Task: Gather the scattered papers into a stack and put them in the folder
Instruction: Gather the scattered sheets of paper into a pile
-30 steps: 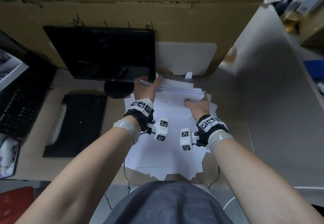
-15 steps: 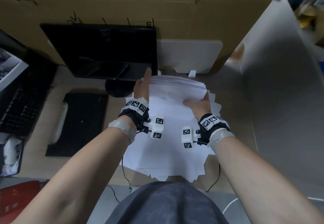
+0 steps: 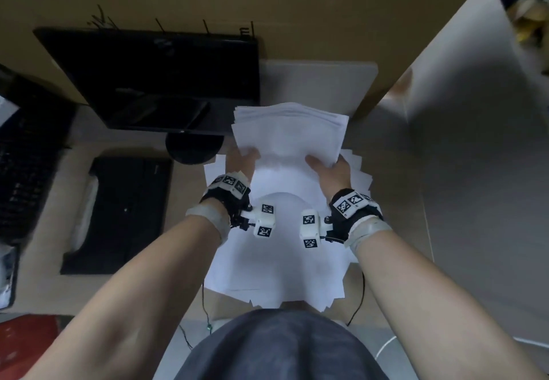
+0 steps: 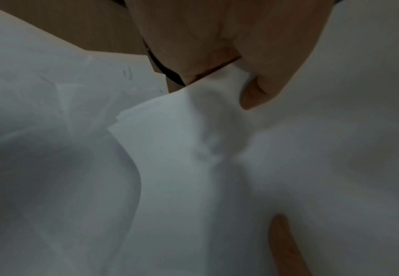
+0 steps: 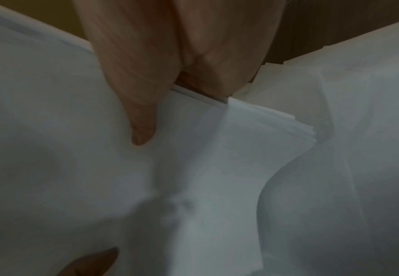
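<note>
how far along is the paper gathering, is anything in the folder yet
Partly done: a sheaf of papers is gathered, pinched at its edges by the left hand and right hand. More loose sheets lie spread on the desk underneath. Nothing is in a folder; I can't clearly identify one.

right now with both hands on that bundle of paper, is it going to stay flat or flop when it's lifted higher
Probably flop: the bundle of paper already bows between the left hand and right hand, and it buckles at each pinch in the wrist views. Sheets may slip too, since the edges are fanned, not flush. It looks light enough for thumb-and-finger grips.
</note>
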